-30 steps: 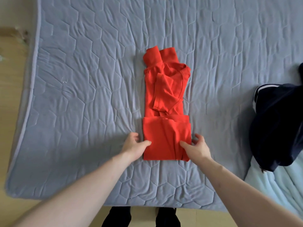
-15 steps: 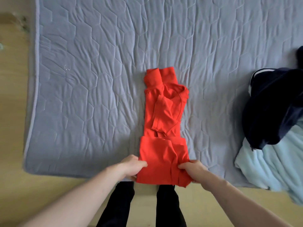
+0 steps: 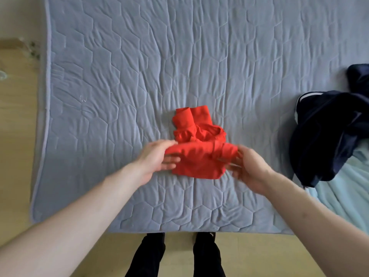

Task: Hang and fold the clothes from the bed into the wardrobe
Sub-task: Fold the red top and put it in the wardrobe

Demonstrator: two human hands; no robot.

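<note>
Now both hands' grip, left hand (image 3: pixel 154 156) and right hand (image 3: pixel 248 168), around red garment (image 3: pixel 199 158).

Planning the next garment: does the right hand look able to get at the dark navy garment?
Probably yes, once freed: the right hand grips the red garment, and nothing lies between it and the navy garment.

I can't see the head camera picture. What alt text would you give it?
Seen from above, a person's left hand and right hand hold the two sides of a partly folded red garment on a grey-blue quilted mattress. A dark navy garment lies on a pale blue blanket at the right edge.
</note>
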